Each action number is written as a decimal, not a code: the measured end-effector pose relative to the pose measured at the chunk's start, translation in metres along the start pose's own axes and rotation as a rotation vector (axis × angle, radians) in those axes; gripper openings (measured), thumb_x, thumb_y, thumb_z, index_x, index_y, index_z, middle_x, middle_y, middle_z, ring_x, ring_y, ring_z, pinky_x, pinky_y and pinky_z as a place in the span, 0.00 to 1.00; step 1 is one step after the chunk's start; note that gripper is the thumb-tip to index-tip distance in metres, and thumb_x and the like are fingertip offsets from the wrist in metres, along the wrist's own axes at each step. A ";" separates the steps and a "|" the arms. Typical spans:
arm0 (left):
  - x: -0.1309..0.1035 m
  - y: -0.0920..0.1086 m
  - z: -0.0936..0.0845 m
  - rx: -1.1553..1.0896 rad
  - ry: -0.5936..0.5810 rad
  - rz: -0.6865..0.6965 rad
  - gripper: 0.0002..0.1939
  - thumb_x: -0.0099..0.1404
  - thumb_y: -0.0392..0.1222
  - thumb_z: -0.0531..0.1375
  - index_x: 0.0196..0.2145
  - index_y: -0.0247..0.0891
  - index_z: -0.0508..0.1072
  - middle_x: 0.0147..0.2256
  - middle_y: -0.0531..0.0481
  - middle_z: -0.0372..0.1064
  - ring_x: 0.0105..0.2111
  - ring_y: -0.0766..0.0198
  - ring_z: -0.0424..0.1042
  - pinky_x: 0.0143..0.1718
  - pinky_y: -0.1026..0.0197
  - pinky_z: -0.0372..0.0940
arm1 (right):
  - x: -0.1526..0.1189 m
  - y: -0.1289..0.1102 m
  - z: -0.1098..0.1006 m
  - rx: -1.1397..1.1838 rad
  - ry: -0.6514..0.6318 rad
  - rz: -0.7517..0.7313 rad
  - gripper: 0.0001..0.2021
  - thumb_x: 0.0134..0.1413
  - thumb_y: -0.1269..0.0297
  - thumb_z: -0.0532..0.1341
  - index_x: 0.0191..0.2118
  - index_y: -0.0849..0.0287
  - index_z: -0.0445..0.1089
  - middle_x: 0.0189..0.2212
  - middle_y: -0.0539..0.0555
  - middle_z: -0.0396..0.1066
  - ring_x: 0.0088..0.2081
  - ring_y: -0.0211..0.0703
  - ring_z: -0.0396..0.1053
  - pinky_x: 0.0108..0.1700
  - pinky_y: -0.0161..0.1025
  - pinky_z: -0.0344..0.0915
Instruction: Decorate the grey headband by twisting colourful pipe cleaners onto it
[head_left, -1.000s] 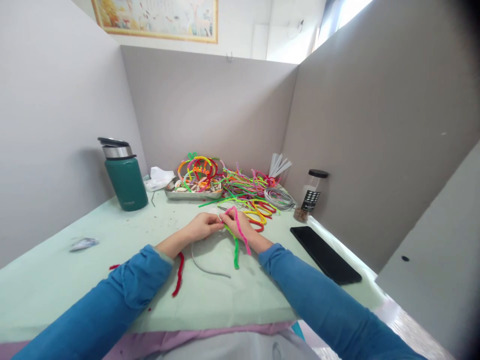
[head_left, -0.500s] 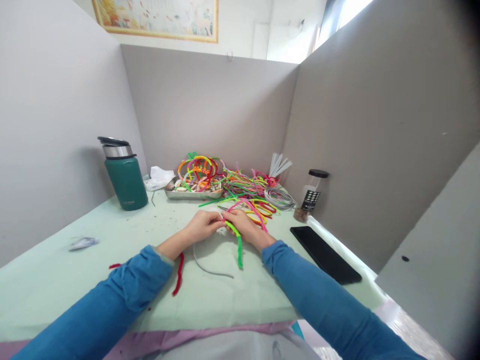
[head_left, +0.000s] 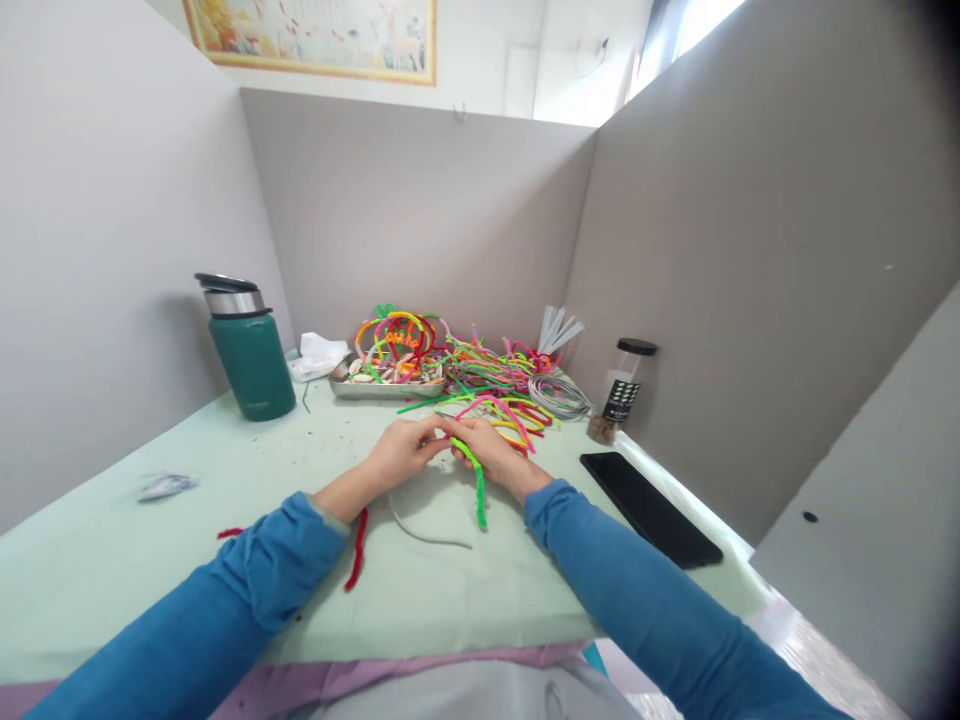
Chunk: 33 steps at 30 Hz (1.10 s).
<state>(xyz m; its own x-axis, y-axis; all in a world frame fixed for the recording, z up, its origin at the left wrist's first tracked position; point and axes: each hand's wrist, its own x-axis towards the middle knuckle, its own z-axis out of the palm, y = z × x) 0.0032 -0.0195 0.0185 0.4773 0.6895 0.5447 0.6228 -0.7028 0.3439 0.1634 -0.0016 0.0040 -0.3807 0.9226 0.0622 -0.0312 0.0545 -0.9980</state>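
My left hand [head_left: 401,454] and my right hand [head_left: 491,456] meet over the middle of the table, fingertips pinched together. Between them is a pipe cleaner piece; its green length [head_left: 480,488] hangs below my right hand, bright lime at the top and darker green at the tip. A pink pipe cleaner [head_left: 491,400] arches above and behind my right hand; my fingers hide where it meets the green part. A thin grey wire [head_left: 431,542] curves out below my hands, its upper end hidden. By my left wrist lies a red pipe cleaner [head_left: 358,555].
Behind my hands are a metal tray [head_left: 386,392] of shells and pipe cleaner shapes, a pipe cleaner pile [head_left: 487,366] and a wire coil [head_left: 562,398]. A green bottle [head_left: 253,365] stands left; a jar [head_left: 621,395] and black phone [head_left: 649,508] are right. Partitions surround the table.
Both hands stay pinched together and have shifted very slightly. The green end has risen a little, and the grey wire's free end has moved slightly right and up.
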 end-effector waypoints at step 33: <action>0.003 -0.004 0.002 0.058 -0.056 -0.141 0.09 0.57 0.43 0.55 0.28 0.36 0.71 0.23 0.53 0.68 0.23 0.69 0.63 0.26 0.67 0.53 | 0.004 0.014 0.001 -0.410 0.075 -0.170 0.14 0.55 0.58 0.51 0.25 0.60 0.63 0.16 0.47 0.64 0.13 0.29 0.57 0.15 0.28 0.51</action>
<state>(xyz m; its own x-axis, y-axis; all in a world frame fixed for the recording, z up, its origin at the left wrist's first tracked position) 0.0034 -0.0146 0.0173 0.4153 0.7905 0.4502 0.7202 -0.5880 0.3681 0.1608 0.0026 -0.0102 -0.3336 0.9116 0.2403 0.2869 0.3410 -0.8952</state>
